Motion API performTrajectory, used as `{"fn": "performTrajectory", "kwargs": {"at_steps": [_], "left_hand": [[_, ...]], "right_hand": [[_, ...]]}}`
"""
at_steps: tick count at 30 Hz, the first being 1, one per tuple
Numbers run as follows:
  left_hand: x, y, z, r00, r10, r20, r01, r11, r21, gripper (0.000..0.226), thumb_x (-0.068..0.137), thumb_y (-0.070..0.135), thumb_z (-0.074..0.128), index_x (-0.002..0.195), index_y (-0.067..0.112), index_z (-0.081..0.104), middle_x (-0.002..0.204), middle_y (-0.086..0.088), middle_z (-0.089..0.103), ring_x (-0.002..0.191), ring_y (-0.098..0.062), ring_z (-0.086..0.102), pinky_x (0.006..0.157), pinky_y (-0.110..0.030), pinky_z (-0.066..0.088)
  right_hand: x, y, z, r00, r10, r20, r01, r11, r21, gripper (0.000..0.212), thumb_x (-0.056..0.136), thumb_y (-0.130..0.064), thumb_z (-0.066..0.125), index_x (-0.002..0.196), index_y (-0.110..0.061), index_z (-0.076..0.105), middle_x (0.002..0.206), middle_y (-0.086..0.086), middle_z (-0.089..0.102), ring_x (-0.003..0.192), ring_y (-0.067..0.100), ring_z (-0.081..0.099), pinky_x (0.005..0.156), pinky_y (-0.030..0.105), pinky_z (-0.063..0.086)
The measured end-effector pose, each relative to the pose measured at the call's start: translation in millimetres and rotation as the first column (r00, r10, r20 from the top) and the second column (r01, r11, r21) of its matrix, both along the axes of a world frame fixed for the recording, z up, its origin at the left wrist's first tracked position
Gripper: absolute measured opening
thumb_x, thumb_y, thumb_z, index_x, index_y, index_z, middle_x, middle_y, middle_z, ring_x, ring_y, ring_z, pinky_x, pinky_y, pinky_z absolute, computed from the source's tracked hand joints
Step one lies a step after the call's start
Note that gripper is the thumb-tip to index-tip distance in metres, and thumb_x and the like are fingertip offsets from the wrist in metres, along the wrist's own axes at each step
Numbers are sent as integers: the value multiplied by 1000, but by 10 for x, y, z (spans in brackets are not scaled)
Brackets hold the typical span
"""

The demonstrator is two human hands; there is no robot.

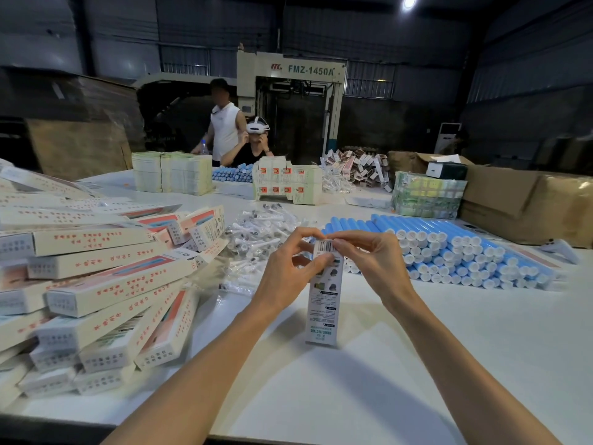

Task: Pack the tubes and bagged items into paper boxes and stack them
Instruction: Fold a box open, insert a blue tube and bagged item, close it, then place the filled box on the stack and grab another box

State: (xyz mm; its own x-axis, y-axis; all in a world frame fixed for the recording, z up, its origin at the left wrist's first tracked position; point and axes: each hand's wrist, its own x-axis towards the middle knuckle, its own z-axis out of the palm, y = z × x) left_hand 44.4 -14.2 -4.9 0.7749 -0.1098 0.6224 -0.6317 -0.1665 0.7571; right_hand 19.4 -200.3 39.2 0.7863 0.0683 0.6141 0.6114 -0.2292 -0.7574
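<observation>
A long white paper box (323, 303) stands upright on the white table (449, 348), its barcode flap at the top. My left hand (290, 268) grips the box's upper left side, thumb near the flap. My right hand (369, 255) pinches the top flap from the right. Behind them lie a pile of blue tubes with white caps (449, 248) on the right and a heap of small clear-bagged items (256, 232) in the middle. A loose stack of packed boxes (102, 284) fills the left.
Flat box blanks (287, 184) and stacked bundles (173, 176) sit at the table's far side, with brown cartons (529, 200) at the right. Two people are beyond the table, one seated wearing a headset (256, 139).
</observation>
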Motion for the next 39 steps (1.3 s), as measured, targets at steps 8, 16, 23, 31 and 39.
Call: {"fn": "performTrajectory", "kwargs": {"at_steps": [8, 16, 23, 31, 39], "left_hand": [[-98, -56, 45, 970, -213, -117, 169, 937, -307, 29, 99, 36, 76, 122, 35, 58, 112, -2, 79, 103, -25, 79, 78, -37, 65], [-50, -165, -101, 974, -178, -138, 153, 973, -173, 37, 102, 50, 66, 135, 44, 51, 121, 6, 76, 115, -7, 70, 94, -31, 58], [-139, -264, -367, 968, -55, 243, -62, 891, 450, 32, 104, 14, 65, 132, 30, 63, 130, 15, 60, 126, -3, 51, 106, -22, 36], [-197, -322, -367, 943, -100, 316, -74, 866, 495, 33, 101, 8, 68, 118, 36, 70, 124, 18, 56, 124, 3, 43, 102, -25, 31], [-194, -298, -385, 942, -103, 318, -64, 877, 475, 36, 96, 1, 73, 107, 35, 73, 122, 14, 57, 125, -2, 46, 103, -37, 38]], "right_hand": [[-86, -8, -323, 920, 230, -318, -177, 966, 188, 41, 105, -46, 58, 145, -39, 57, 140, -4, 66, 127, 19, 65, 102, 47, 57], [-306, -152, -516, 888, 150, -435, -133, 989, 69, 41, 101, -66, 52, 126, -37, 67, 112, 4, 75, 88, 18, 71, 76, 34, 60], [-445, -1412, -579, 749, -654, -107, 492, 657, -571, 44, 105, -57, 51, 138, -29, 56, 120, 0, 67, 99, 24, 65, 74, 38, 53], [-1162, -3095, -768, 303, -909, 285, 559, -73, -826, 46, 108, -51, 45, 142, -20, 51, 137, 6, 50, 118, 23, 54, 92, 34, 53], [-1495, -3529, -759, 92, -952, 290, 435, -224, -872, 44, 108, -41, 46, 146, -21, 53, 155, 11, 43, 142, 32, 41, 116, 45, 34]]}}
